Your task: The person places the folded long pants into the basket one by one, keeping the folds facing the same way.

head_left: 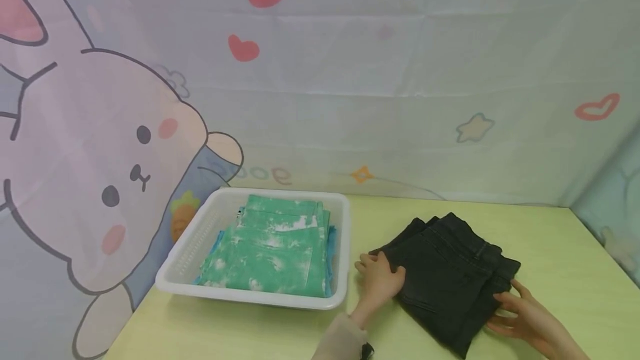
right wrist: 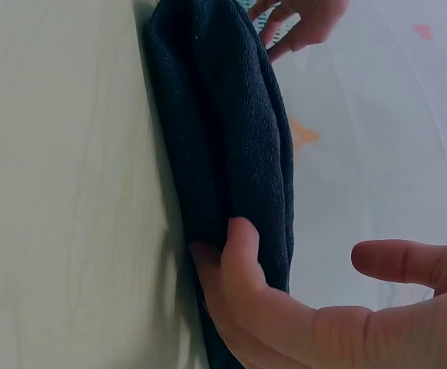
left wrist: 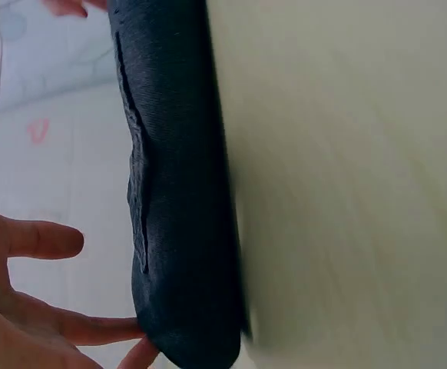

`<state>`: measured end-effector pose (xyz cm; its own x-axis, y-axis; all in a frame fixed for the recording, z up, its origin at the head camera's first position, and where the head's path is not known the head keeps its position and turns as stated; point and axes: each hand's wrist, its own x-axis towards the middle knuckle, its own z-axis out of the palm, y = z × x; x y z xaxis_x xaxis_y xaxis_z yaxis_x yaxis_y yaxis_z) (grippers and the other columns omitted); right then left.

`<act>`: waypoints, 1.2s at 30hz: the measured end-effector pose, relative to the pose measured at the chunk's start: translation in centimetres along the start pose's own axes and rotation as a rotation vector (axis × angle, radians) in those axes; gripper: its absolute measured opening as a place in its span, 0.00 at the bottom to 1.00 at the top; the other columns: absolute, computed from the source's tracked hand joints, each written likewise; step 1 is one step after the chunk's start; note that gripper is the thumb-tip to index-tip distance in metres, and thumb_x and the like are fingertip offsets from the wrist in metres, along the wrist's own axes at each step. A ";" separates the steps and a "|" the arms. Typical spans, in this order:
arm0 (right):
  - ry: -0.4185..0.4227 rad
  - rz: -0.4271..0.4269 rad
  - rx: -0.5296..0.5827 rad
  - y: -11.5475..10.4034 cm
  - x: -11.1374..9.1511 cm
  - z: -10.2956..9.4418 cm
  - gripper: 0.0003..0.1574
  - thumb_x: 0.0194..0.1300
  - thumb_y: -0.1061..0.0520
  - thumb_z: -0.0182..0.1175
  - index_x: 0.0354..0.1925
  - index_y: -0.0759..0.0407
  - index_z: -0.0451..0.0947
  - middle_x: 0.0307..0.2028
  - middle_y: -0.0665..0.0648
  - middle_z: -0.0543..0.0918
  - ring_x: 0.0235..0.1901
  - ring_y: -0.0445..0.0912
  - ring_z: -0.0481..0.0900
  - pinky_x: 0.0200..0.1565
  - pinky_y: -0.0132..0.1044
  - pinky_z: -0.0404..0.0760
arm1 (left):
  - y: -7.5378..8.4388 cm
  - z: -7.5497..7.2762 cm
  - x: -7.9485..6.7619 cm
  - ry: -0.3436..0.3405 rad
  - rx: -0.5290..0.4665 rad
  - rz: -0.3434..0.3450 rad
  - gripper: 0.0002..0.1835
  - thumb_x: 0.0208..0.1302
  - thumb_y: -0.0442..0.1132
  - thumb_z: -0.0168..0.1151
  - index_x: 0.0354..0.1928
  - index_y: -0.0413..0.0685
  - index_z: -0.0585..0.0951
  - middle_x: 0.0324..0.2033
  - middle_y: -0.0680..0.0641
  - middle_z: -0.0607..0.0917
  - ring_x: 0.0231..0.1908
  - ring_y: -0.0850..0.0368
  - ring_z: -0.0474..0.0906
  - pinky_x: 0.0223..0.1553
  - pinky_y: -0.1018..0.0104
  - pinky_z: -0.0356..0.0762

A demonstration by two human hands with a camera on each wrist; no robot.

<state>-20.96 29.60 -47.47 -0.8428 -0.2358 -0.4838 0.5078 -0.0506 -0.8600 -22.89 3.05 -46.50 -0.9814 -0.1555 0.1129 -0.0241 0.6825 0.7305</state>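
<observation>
A folded pair of black jeans (head_left: 440, 279) lies on the table between two hands. My left hand (head_left: 378, 281) is at its left edge; in the left wrist view the fingers (left wrist: 104, 329) touch the folded side while the thumb points away from the cloth. On the opposite edge is my right hand (head_left: 527, 315). Its fingertips (right wrist: 243, 238) press against the layered side of the jeans (right wrist: 243, 131) in the right wrist view, and its thumb stands off, apart from the fabric.
Left of the jeans stands a white plastic basket (head_left: 250, 296) holding folded green and white mottled cloth (head_left: 270, 257), with blue fabric (head_left: 331, 254) showing beneath. The table (head_left: 565, 249) is pale yellow-green. A printed curtain (head_left: 400, 71) with a cartoon rabbit hangs behind it.
</observation>
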 end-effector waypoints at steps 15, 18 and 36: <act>-0.011 -0.022 -0.172 -1.1 2.1 -1.5 0.53 0.67 0.53 0.38 0.58 0.55 0.02 0.60 0.82 0.22 0.60 0.78 0.35 0.45 0.50 0.75 | -0.3 -1.2 -1.7 -0.164 0.065 0.153 0.15 0.52 0.39 0.55 0.33 0.30 0.73 0.50 0.28 0.62 0.58 0.26 0.51 0.52 0.40 0.63; -0.045 -0.034 -0.188 -1.4 2.6 -2.1 0.50 0.68 0.52 0.36 0.59 0.57 0.04 0.60 0.82 0.21 0.59 0.78 0.34 0.47 0.50 0.74 | -0.4 -1.8 -1.8 -0.212 0.064 0.189 0.10 0.52 0.37 0.54 0.26 0.35 0.72 0.42 0.34 0.65 0.45 0.36 0.66 0.41 0.52 0.72; -0.148 -0.058 -0.312 -2.3 4.6 -4.0 0.45 0.70 0.48 0.32 0.62 0.63 0.11 0.61 0.79 0.21 0.60 0.78 0.35 0.52 0.55 0.68 | 0.6 -4.3 -3.6 -0.559 0.114 0.256 0.19 0.60 0.39 0.48 0.12 0.45 0.65 0.24 0.41 0.70 0.19 0.57 0.60 0.18 0.69 0.60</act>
<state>-26.70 32.56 -48.37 -0.8218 -0.3809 -0.4237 0.3617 0.2257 -0.9046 -18.57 0.94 -43.60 -0.9093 0.3992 -0.1173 0.2350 0.7254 0.6470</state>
